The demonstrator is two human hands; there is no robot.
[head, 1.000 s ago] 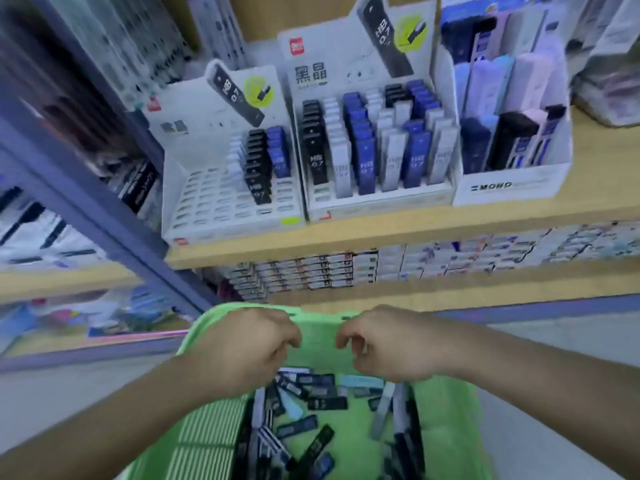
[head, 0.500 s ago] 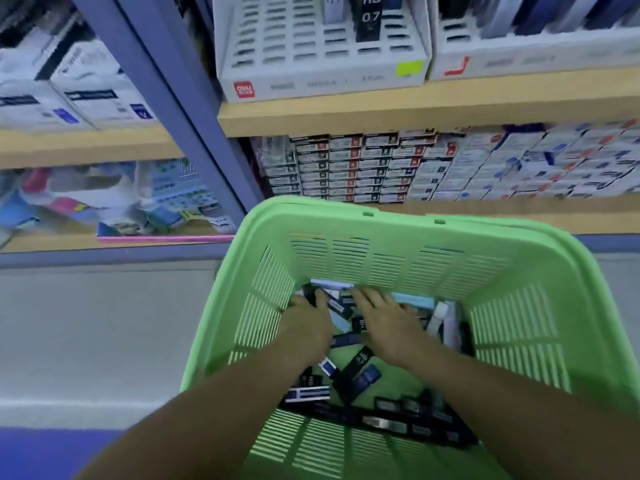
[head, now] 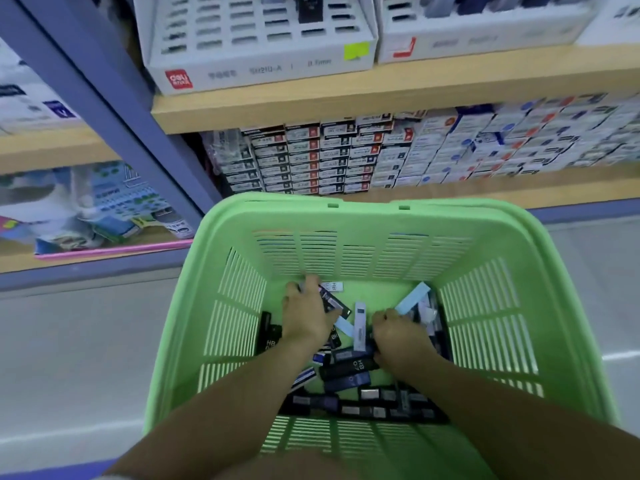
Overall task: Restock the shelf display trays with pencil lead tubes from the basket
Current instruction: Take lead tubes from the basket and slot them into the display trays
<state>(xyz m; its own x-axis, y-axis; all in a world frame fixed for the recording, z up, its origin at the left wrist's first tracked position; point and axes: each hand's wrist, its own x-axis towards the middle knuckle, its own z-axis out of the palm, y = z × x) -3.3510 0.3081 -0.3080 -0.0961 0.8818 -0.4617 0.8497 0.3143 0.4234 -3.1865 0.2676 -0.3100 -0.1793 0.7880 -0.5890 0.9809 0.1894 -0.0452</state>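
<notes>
Both down in green slatted plastic basket [head: 363,210] among loose pencil lead tubes [head: 349,368]: left hand [head: 304,318], fingers outstretched; right hand [head: 398,336], fingers curled; grasps unclear.

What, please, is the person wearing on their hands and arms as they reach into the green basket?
Nothing visible: the left hand and right hand are ungloved, with no ring, watch or bracelet showing. The left forearm and right forearm are uncovered down to the picture's lower edge, so no sleeve can be described.
</notes>
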